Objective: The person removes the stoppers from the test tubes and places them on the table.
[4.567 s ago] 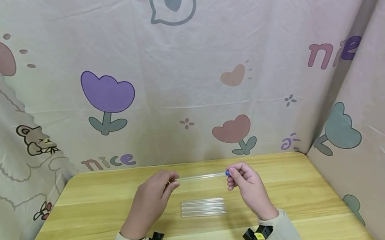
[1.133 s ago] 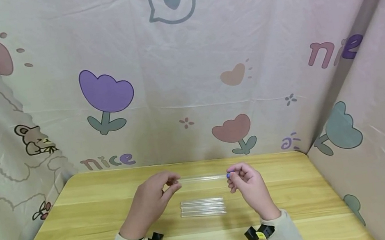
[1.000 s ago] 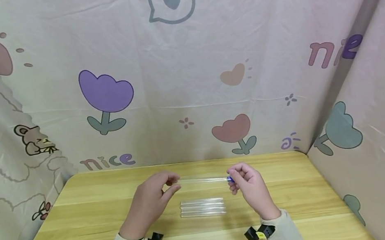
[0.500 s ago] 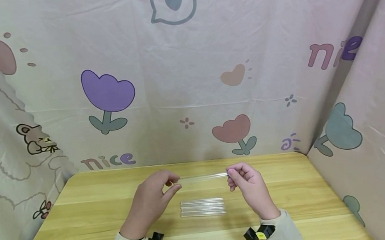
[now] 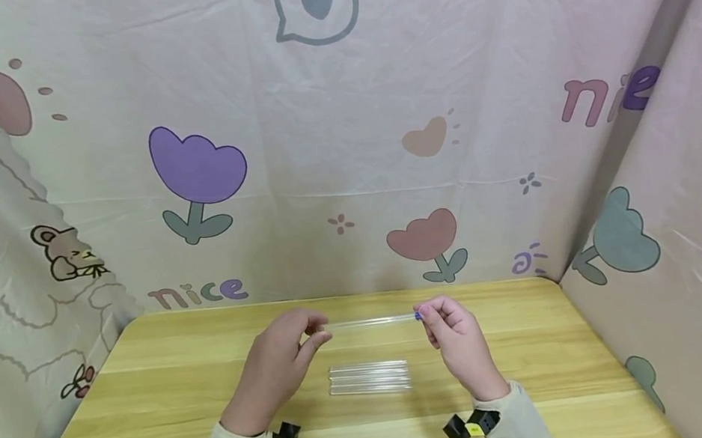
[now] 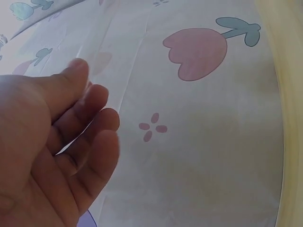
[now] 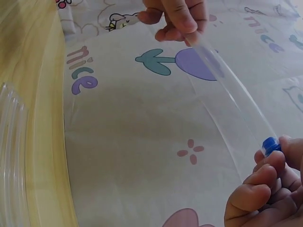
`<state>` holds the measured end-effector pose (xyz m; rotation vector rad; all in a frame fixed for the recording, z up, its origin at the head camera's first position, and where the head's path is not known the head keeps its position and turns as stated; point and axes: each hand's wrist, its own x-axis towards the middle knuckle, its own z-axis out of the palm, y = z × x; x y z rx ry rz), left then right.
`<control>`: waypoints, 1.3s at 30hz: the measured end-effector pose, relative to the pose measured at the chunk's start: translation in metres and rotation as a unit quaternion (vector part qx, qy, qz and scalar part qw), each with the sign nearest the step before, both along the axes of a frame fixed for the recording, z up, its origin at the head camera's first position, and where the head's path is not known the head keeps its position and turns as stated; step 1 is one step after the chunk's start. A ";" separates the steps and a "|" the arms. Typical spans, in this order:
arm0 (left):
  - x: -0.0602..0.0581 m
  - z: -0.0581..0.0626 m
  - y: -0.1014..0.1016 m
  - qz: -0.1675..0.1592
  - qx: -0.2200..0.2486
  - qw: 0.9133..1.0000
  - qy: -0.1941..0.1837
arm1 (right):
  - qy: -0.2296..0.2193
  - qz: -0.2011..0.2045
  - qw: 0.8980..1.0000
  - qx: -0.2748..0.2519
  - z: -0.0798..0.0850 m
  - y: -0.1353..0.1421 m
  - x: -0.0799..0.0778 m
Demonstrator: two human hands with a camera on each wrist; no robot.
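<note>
A clear, thin tube [image 5: 369, 321] is held level above the far part of the table, with a blue cap [image 7: 271, 146] at its right end. My left hand [image 5: 283, 354] pinches the tube's left end between thumb and fingers; in the left wrist view the tube is hidden behind that hand. Thumb and forefinger of my right hand [image 5: 457, 339] grip the blue cap, its other fingers curled below. Nearer to me, several clear tubes [image 5: 370, 379] lie side by side on the table between the two forearms.
The wooden table [image 5: 167, 398] runs back to a patterned cloth [image 5: 312, 141], which also hangs on both sides. Each sleeved wrist wears a small black camera, one on the left [image 5: 286, 436] and one on the right [image 5: 456, 429].
The tube's right end dipped about a second ago and is level again now. My right fingers have shifted around the blue cap. My left hand and the lying tubes stay about where they were.
</note>
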<state>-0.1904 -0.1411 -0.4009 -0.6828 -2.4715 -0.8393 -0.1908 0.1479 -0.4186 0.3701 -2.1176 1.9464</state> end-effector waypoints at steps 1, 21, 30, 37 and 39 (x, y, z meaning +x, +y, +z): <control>0.000 -0.001 0.000 -0.001 -0.001 1.000 -0.003 | 0.000 -0.003 1.000 0.000 0.000 0.000 0.000; -0.006 -0.006 -0.001 -0.036 0.013 0.999 0.019 | 0.038 0.067 0.997 -0.031 -0.002 0.001 -0.001; -0.004 -0.003 -0.001 -0.012 0.009 1.000 -0.010 | -0.085 0.063 0.994 -0.024 -0.004 0.005 -0.004; -0.005 -0.004 0.000 -0.009 0.002 0.999 -0.031 | -0.093 0.031 0.995 -0.032 -0.001 0.005 -0.004; -0.005 -0.005 0.000 -0.009 0.001 1.000 -0.029 | -0.084 0.024 0.996 -0.024 -0.001 0.004 -0.004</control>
